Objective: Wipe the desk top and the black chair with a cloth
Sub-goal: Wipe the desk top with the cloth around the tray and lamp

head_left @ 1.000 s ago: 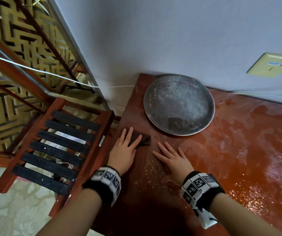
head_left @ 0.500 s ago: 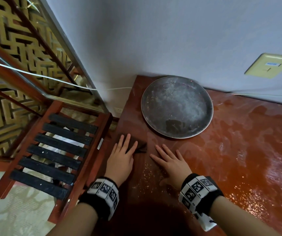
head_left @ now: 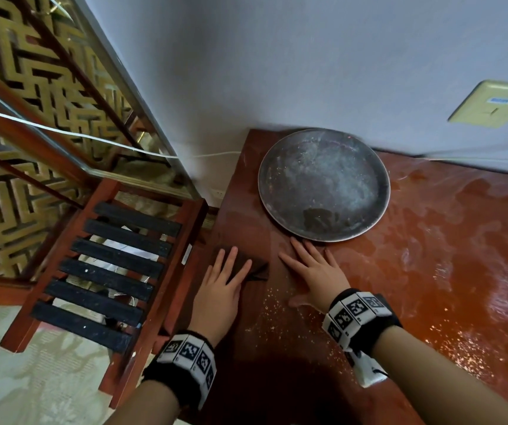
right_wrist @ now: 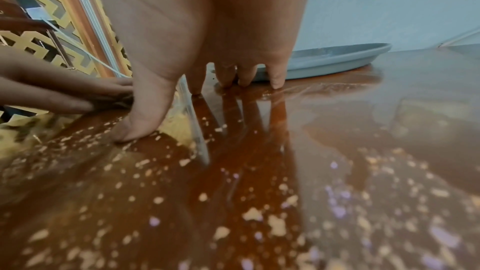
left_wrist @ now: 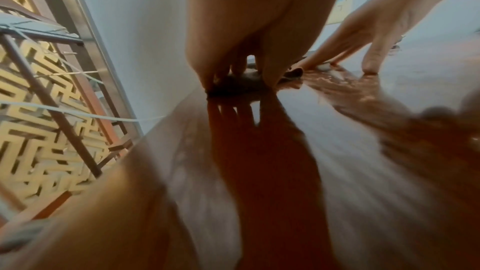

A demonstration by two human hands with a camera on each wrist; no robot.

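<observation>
A small dark brown cloth [head_left: 257,266] lies on the glossy reddish-brown desk top [head_left: 430,256] near its left edge. My left hand [head_left: 222,283] lies flat on the cloth with straight fingers, pressing it onto the wood; the left wrist view shows the cloth [left_wrist: 244,83] under the fingertips. Just to the right, my right hand [head_left: 314,271] is spread flat on the bare desk, fingertips close to a plate rim. The chair with black slats [head_left: 117,271] stands left of the desk, below its level.
A round dusty metal plate [head_left: 323,184] sits at the back left of the desk against the grey wall. Pale crumbs [right_wrist: 259,215] speckle the desk's near part. A white cable [head_left: 62,133] crosses a gold lattice screen [head_left: 16,87]. A yellow wall plate [head_left: 492,104] is at the right.
My left hand and the cloth have slid slightly toward the near edge of the desk. The right hand has stayed flat in about the same spot.
</observation>
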